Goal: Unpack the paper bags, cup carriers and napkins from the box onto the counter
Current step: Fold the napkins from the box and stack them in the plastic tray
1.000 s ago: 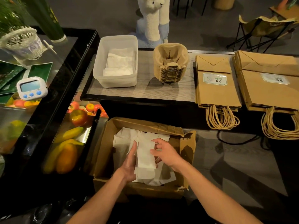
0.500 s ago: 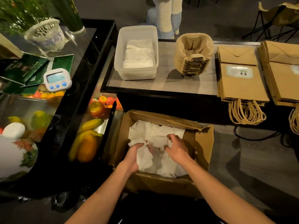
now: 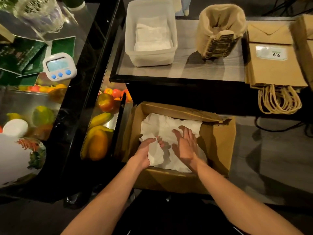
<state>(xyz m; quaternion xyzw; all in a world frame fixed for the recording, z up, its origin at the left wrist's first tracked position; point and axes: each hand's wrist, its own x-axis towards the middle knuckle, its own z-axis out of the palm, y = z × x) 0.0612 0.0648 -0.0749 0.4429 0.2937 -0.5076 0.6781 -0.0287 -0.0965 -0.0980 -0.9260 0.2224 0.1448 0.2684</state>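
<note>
You are nearing the end: paper bags (image 3: 274,65) and cup carriers (image 3: 220,31) are lying on the counter (image 3: 186,72) at upper right, while your left hand (image 3: 144,154) is gripping napkins (image 3: 162,131) in the box (image 3: 218,146) at lower centre and your right hand (image 3: 186,146) is hovering spread beside it.

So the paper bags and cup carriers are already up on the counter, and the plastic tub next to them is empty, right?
Not quite. The head view shows the plastic tub already holds white napkins. The paper bags and cup carriers are indeed on the counter.
</note>
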